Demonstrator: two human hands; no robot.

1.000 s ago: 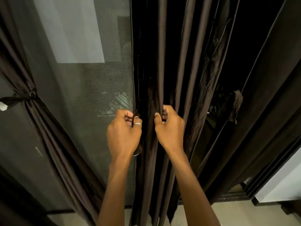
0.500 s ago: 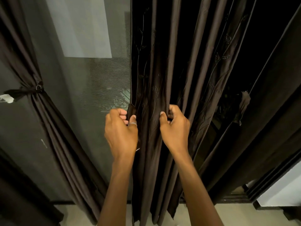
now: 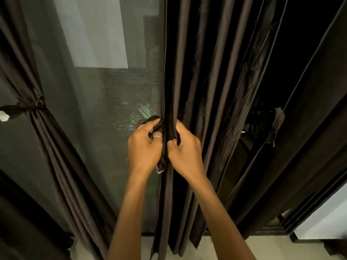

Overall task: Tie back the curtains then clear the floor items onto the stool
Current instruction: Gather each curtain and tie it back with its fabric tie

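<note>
A dark brown curtain (image 3: 210,94) hangs loose in long folds at the centre and right. My left hand (image 3: 143,149) pinches its left edge together with a strip of the same dark fabric that loops above my fingers. My right hand (image 3: 185,151) grips a fold of the curtain just to the right, the two hands almost touching. A second dark brown curtain (image 3: 56,147) at the left is gathered and bound by a tie-back (image 3: 28,106). The stool and floor items are out of view.
A mesh-screened window (image 3: 105,87) fills the gap between the curtains. A loose fabric strip (image 3: 277,126) dangles at the right among the folds. Pale floor (image 3: 221,248) shows along the bottom, and a white panel with dark trim (image 3: 323,218) stands at the lower right.
My hands have drawn closer together on the curtain's left edge. The left hand now holds a loop of fabric strip above its fingers. The view shifted slightly.
</note>
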